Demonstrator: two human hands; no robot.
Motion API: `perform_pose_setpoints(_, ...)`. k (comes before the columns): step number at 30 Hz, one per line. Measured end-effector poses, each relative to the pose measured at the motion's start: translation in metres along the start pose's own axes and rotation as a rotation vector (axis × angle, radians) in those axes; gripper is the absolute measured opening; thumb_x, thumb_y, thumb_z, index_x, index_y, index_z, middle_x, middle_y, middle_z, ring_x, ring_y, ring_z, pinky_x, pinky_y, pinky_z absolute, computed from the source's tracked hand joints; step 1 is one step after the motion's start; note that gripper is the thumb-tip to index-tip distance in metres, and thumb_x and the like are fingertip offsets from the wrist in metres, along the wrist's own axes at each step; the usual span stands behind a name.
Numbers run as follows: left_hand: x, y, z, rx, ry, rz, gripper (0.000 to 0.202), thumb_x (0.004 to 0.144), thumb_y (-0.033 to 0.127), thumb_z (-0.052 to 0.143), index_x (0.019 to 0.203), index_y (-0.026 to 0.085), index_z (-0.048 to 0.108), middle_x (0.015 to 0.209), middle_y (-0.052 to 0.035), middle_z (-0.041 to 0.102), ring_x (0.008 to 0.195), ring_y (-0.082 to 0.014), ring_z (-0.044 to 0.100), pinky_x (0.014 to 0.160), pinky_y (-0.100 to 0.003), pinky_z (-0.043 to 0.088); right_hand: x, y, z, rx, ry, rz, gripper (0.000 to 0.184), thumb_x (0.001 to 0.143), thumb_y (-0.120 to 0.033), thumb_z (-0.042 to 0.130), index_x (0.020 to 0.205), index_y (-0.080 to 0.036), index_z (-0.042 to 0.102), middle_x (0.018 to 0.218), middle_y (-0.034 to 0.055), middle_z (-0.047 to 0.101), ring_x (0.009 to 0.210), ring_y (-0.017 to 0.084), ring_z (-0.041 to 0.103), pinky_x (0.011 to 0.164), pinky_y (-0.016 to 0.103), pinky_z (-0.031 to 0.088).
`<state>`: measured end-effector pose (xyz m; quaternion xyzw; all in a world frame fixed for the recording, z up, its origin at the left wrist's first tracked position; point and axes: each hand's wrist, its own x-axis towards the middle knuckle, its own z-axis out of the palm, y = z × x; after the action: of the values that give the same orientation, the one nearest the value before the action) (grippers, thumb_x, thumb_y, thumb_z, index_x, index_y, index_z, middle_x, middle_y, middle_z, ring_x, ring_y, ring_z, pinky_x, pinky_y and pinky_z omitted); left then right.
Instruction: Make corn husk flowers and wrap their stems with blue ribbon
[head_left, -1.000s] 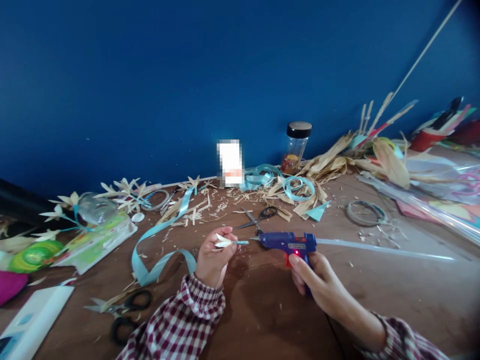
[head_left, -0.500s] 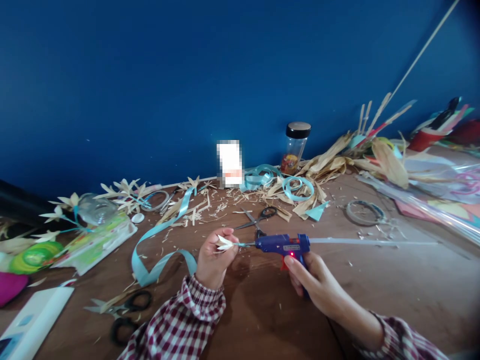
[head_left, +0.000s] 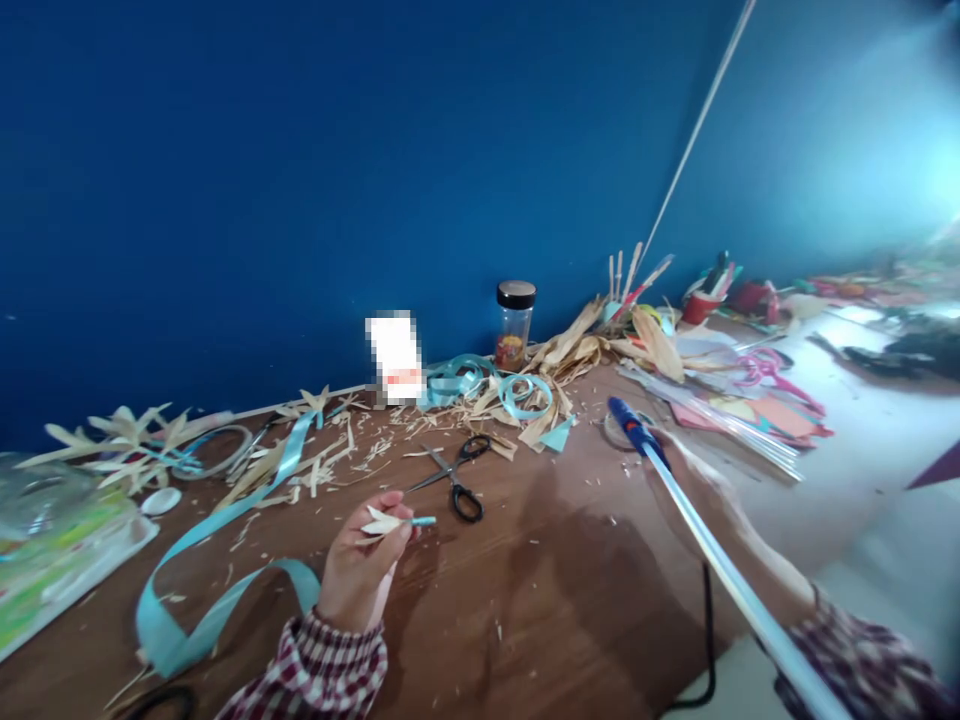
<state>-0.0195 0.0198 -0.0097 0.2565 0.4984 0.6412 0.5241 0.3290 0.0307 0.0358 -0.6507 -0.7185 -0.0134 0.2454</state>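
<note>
My left hand (head_left: 361,570) is closed in a pinch on a small husk flower (head_left: 386,521) with pale petals and a short light-blue stem, held low over the brown table (head_left: 540,600). My right hand (head_left: 705,500) is off to the right, blurred by motion, wrapped round the blue glue gun (head_left: 630,425). The gun's nozzle end points up and away toward the wall, and its long clear glue stick (head_left: 739,590) runs back toward me. A black cord (head_left: 705,640) hangs from it.
Black-handled scissors (head_left: 454,475) lie just beyond the flower. A light-blue ribbon (head_left: 217,560) loops at the left. Husk scraps, ribbon coils and a black-lidded jar (head_left: 514,325) crowd the blue wall. Finished husk flowers (head_left: 127,435) lie far left; coloured sheets (head_left: 757,410) at right.
The glue gun has pulled away from the flower, swinging right and tilting up. My view has turned right. The left hand still pinches the flower.
</note>
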Motion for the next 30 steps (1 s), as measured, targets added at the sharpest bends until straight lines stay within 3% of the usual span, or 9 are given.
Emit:
perform_pose_setpoints(4, -0.001, -0.002, 0.001, 0.017, -0.001, 0.011, 0.043, 0.050, 0.025, 0.080, 0.089, 0.015, 0.063, 0.073, 0.0004, 0.063, 0.059, -0.0104, 0.059, 0.056, -0.021, 0.050, 0.015, 0.053, -0.009, -0.405, -0.038, -0.071, 0.046, 0.091, -0.033, 0.033, 0.129, -0.009, 0.040, 0.110, 0.0211, 0.060, 0.096, 0.033, 0.058, 0.078, 0.040, 0.044)
perform_pose_setpoints(7, -0.001, -0.003, 0.001, 0.006, -0.015, 0.023, 0.042, 0.051, 0.024, 0.080, 0.089, 0.016, 0.063, 0.072, 0.0015, 0.063, 0.063, -0.0096, 0.059, 0.060, -0.019, 0.050, 0.017, 0.073, -0.008, -0.487, -0.131, -0.127, 0.044, 0.091, -0.031, 0.033, 0.128, -0.010, 0.041, 0.112, 0.0188, 0.061, 0.095, 0.030, 0.059, 0.080, 0.040, 0.045)
perform_pose_setpoints(10, -0.001, -0.004, 0.001, 0.000, -0.017, 0.035, 0.041, 0.052, 0.024, 0.080, 0.089, 0.016, 0.064, 0.072, 0.0014, 0.063, 0.066, -0.0097, 0.058, 0.060, -0.018, 0.051, 0.014, 0.077, -0.004, -0.471, -0.180, -0.141, 0.043, 0.090, -0.026, 0.033, 0.130, -0.011, 0.040, 0.111, 0.0170, 0.062, 0.095, 0.028, 0.060, 0.080, 0.038, 0.045)
perform_pose_setpoints(18, -0.002, -0.003, 0.002, -0.017, -0.006, 0.032, 0.043, 0.049, 0.023, 0.081, 0.087, 0.015, 0.064, 0.073, 0.0009, 0.062, 0.064, -0.0100, 0.059, 0.058, -0.019, 0.052, 0.012, 0.068, 0.004, -0.464, -0.210, -0.158, 0.043, 0.090, -0.025, 0.035, 0.130, -0.014, 0.042, 0.104, 0.0144, 0.061, 0.092, 0.026, 0.059, 0.077, 0.036, 0.045)
perform_pose_setpoints(25, -0.001, -0.005, 0.000, -0.004, -0.015, 0.014, 0.044, 0.051, 0.025, 0.080, 0.090, 0.016, 0.062, 0.072, 0.0025, 0.063, 0.061, -0.0080, 0.059, 0.058, -0.018, 0.049, 0.011, 0.062, -0.010, -0.510, -0.182, -0.107, 0.044, 0.089, -0.032, 0.038, 0.131, -0.016, 0.042, 0.106, 0.0155, 0.059, 0.087, 0.028, 0.060, 0.070, 0.038, 0.047)
perform_pose_setpoints(28, -0.001, -0.006, 0.001, -0.011, -0.022, 0.032, 0.045, 0.051, 0.025, 0.079, 0.092, 0.015, 0.061, 0.072, 0.0017, 0.063, 0.060, -0.0087, 0.059, 0.058, -0.020, 0.049, 0.011, 0.039, -0.017, -0.438, -0.138, -0.115, 0.042, 0.091, -0.031, 0.036, 0.128, -0.014, 0.045, 0.112, 0.0173, 0.057, 0.093, 0.029, 0.059, 0.075, 0.039, 0.047)
perform_pose_setpoints(30, -0.002, -0.005, 0.002, -0.019, -0.044, 0.055, 0.044, 0.052, 0.024, 0.078, 0.092, 0.015, 0.060, 0.071, 0.0020, 0.063, 0.059, -0.0084, 0.058, 0.059, -0.021, 0.049, 0.010, 0.006, -0.018, -0.320, -0.111, -0.177, 0.039, 0.090, -0.031, 0.038, 0.122, -0.012, 0.050, 0.114, 0.0184, 0.057, 0.096, 0.029, 0.058, 0.080, 0.040, 0.047)
